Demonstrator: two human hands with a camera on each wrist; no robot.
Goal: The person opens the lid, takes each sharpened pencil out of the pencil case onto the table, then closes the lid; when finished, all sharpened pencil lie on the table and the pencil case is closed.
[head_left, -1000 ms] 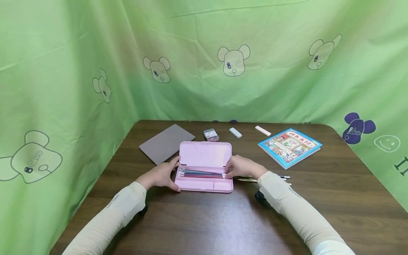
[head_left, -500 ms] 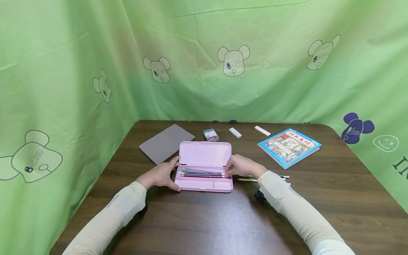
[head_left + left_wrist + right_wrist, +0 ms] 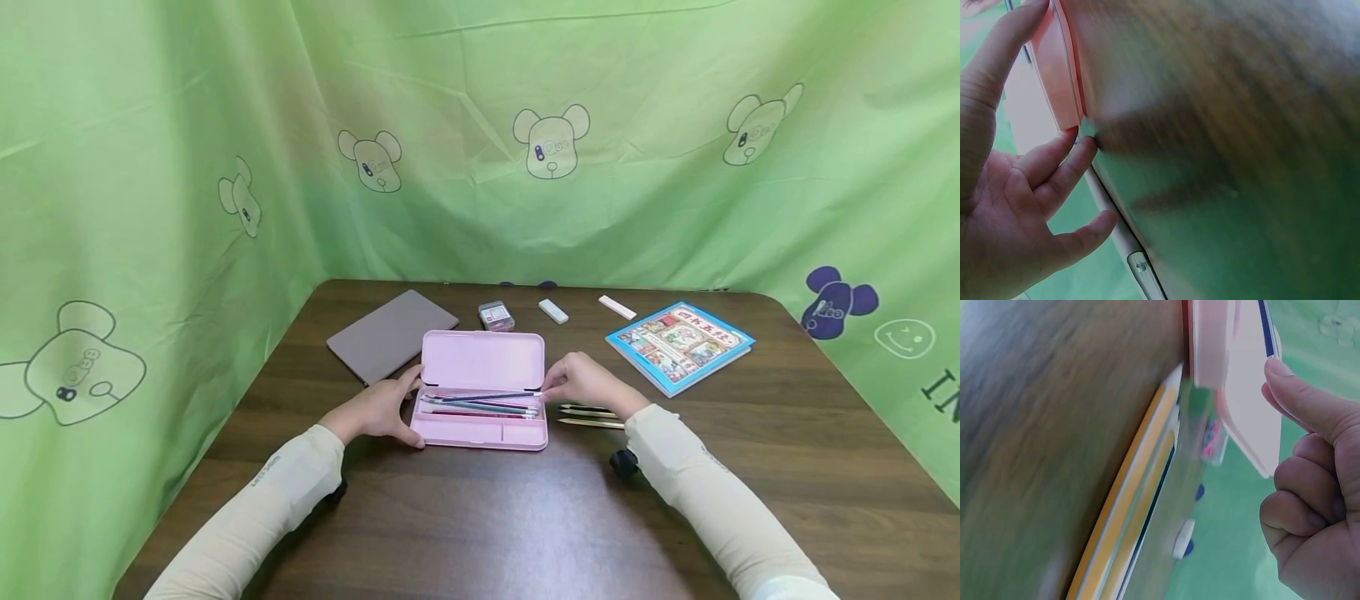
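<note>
A pink pencil case [image 3: 483, 358] lies open, its lid tipped back. Several pencils [image 3: 487, 412] lie in its long rear compartment. My left hand [image 3: 378, 410] holds the case's left end, thumb at the front corner and fingers at the back; the left wrist view shows the thumb along the pink case side [image 3: 1057, 69]. With thumb and forefinger, my right hand [image 3: 588, 385] pinches the right end of a dark blue pencil [image 3: 487, 397], its other fingers curled in. This pencil [image 3: 1266, 325] slants over the others, its right end raised.
Gold-coloured pencils [image 3: 588, 422] lie right of the case, partly under the right forearm. Behind are a grey notebook [image 3: 393, 335], a small clear box [image 3: 497, 317], a pale eraser-like block [image 3: 553, 312] and a thin pinkish bar [image 3: 617, 307]. A blue-edged book [image 3: 681, 346] lies at right.
My right hand has moved right and a little up, raising the end of the dark blue pencil from the compartment. The pencils beneath have shifted. My left hand stays on the case.
</note>
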